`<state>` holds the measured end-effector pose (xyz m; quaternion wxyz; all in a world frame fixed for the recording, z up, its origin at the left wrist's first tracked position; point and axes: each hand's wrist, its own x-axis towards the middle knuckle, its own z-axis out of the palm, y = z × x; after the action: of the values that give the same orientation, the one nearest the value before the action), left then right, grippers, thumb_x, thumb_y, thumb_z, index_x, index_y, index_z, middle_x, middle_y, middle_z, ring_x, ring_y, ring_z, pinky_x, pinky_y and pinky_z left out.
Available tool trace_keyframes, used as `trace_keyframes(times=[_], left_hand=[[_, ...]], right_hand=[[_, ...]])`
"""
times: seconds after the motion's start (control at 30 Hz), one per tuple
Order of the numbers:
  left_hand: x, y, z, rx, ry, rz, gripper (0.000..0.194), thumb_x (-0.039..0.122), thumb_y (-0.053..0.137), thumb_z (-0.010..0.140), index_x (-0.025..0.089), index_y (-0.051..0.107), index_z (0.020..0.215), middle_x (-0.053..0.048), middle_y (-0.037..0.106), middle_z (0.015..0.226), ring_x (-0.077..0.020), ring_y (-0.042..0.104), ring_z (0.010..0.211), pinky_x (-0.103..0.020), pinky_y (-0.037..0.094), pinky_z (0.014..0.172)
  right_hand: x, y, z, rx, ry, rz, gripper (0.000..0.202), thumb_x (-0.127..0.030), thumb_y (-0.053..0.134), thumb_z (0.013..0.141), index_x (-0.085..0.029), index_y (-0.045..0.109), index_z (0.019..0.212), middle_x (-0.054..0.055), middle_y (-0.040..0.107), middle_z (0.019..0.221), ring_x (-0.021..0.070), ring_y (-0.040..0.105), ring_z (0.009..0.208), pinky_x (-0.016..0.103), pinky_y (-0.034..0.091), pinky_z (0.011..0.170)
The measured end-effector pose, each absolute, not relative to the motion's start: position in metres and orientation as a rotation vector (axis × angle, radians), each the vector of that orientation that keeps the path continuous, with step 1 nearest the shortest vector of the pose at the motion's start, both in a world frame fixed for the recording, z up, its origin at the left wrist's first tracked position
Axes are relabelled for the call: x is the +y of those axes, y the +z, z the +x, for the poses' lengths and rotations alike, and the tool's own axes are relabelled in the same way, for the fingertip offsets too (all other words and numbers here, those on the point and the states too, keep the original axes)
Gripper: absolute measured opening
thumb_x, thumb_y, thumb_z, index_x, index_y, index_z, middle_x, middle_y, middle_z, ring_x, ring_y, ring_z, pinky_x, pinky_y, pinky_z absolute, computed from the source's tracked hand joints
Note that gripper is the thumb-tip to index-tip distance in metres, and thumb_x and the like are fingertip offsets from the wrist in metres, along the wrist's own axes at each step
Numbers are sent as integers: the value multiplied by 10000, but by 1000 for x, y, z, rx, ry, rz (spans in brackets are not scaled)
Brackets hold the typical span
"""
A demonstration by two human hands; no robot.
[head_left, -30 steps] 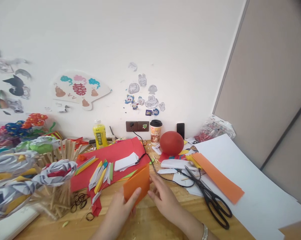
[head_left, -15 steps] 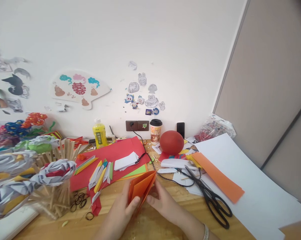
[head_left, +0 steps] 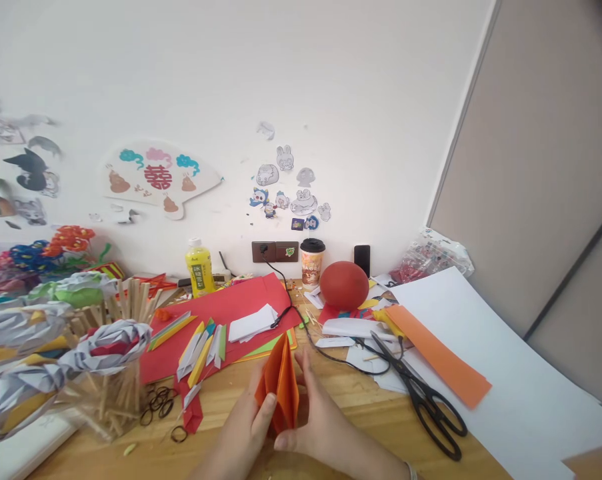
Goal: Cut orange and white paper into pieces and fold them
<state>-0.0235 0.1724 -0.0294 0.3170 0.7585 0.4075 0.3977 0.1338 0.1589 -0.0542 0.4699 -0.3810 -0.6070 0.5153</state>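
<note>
Folded orange paper [head_left: 283,383] stands upright between my two hands, low in the centre, its layers fanned apart with points at the top. My left hand [head_left: 253,417] grips it, the thumb pressed on its front fold and the fingers behind. On the other side, my right hand [head_left: 318,417] is curved around the right face of the paper, its thumb at the lower edge and its fingers raised beside it. Whether those right fingers press on the paper is hard to tell.
Black scissors [head_left: 421,397] lie at the right near orange strips [head_left: 438,357] and large white sheets [head_left: 505,373]. Behind are a red balloon [head_left: 344,285], a cup [head_left: 311,263] and a yellow bottle [head_left: 199,270]. Paper flowers [head_left: 111,343] and black rings [head_left: 158,403] are at the left.
The orange paper has turned from leaning right to standing upright, its folds facing me more. My right hand has moved slightly left and down, its fingers now more open.
</note>
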Motion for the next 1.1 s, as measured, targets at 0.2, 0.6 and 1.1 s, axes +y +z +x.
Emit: trace_keyframes(times=[0.2, 0.6, 1.1], left_hand=[[174, -37, -28, 1181, 1018, 2082, 510, 476, 328, 876, 229, 394, 1318, -62, 507, 1314, -240, 480, 1178, -345, 374, 990], [181, -31, -25, 1465, 865, 2137, 362, 280, 324, 870, 188, 553, 1135, -74, 659, 1074, -224, 609, 986, -334, 456, 863], [180, -27, -23, 1413, 746, 2106, 334, 272, 326, 872, 235, 540, 1127, -50, 674, 1053, -205, 627, 951, -269, 436, 825]], right_hand=[[160, -44, 134, -1632, 844, -1045, 785, -141, 640, 693, -245, 270, 1378, 56, 359, 1406, 225, 306, 1303, 396, 263, 1081], [166, -56, 140, -1712, 392, -1238, 584, -66, 394, 769, -206, 367, 1336, 77, 502, 1304, 208, 451, 1218, 378, 407, 1003], [168, -33, 158, -1874, 234, -1173, 669, -42, 442, 691, -242, 364, 1325, 52, 533, 1281, 200, 526, 1141, 344, 446, 951]])
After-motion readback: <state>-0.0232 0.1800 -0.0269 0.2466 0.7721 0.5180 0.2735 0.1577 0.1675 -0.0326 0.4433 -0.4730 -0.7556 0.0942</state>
